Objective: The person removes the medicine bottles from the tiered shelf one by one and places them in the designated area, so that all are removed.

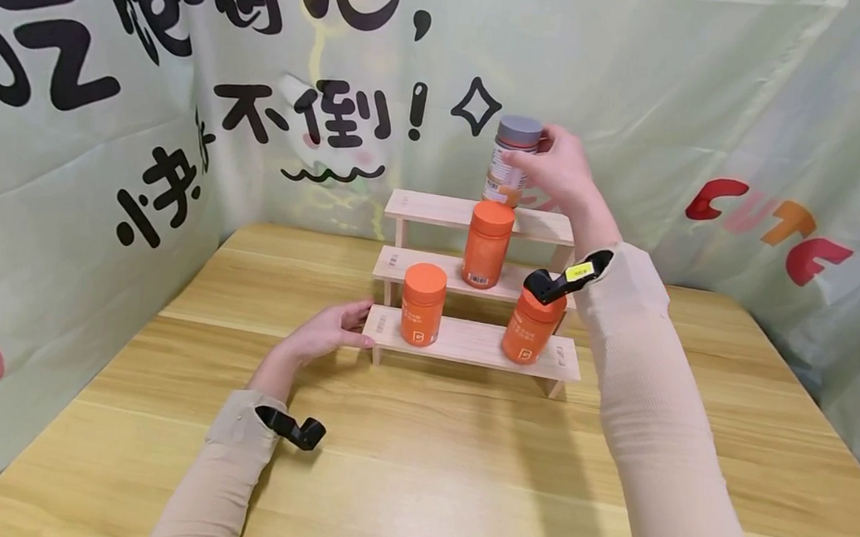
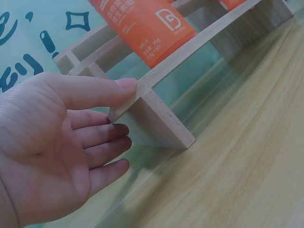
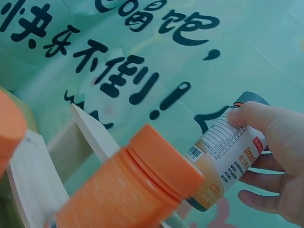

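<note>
My right hand (image 1: 559,168) grips a supplement bottle (image 3: 227,151) with a grey lid and a white-and-orange label, thumb on its near side. In the head view it overlaps the back of the top tier of a three-tier wooden display rack (image 1: 442,209). At the rack's lower left end is my left hand (image 2: 57,137), its thumb on the bottom board's edge and its index finger around the corner behind it. An orange bottle (image 1: 486,247) stands on the middle tier. Two more, a left orange bottle (image 1: 423,305) and a right orange bottle (image 1: 527,332), stand on the bottom tier.
The rack stands on a wood-grain table (image 1: 416,467) near its back edge. Behind and to the left hangs a pale green cloth (image 1: 623,82) with dark lettering. My right forearm, in a beige sleeve (image 1: 660,401), passes by the rack's right side.
</note>
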A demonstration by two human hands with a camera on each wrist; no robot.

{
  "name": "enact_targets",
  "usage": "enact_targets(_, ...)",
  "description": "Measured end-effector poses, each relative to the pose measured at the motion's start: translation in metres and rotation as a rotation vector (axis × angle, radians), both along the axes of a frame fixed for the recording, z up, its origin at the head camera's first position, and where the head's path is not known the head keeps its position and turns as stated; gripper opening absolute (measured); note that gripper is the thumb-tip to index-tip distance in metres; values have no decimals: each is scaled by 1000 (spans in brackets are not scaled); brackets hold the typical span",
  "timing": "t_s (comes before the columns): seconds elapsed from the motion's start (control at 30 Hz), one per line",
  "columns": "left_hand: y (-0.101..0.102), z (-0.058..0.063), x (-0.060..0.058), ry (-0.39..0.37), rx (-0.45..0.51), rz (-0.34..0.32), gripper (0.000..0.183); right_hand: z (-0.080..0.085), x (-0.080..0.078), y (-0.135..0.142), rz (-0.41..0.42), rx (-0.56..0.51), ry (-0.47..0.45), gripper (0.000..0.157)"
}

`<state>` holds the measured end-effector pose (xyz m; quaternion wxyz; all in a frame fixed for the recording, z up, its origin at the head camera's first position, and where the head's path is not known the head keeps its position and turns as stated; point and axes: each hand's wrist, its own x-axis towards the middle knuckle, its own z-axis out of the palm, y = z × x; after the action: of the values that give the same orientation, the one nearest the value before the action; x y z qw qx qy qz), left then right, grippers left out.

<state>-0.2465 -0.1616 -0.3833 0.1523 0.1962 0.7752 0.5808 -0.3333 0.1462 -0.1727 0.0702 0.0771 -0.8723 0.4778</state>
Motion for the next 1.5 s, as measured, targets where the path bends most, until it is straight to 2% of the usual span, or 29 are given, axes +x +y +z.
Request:
enact_targets(0.3,-1,1,0,4,-5,2,81,-5,2,32,-47,-23,76,61)
enact_targets(0.47,-3,-2,0,20,-23,13,80,-8,4,56,-85,-52,77,63)
enact_targets(0.67,-3,-1,1,13,-9,14,80,-9,9,84,-137,-17,64,65)
enact_targets(1.03,-1,1,1,-1,2,15,79,-14,25,134,-199,-22,57,64)
enact_targets(1.27,0,0,0,-2,13,3,80,-25,37,173,-257,-50,46,65)
enact_targets(1.5,0,-2,-1,9,0,-5,82,-43,49,207,-362,48,15,78)
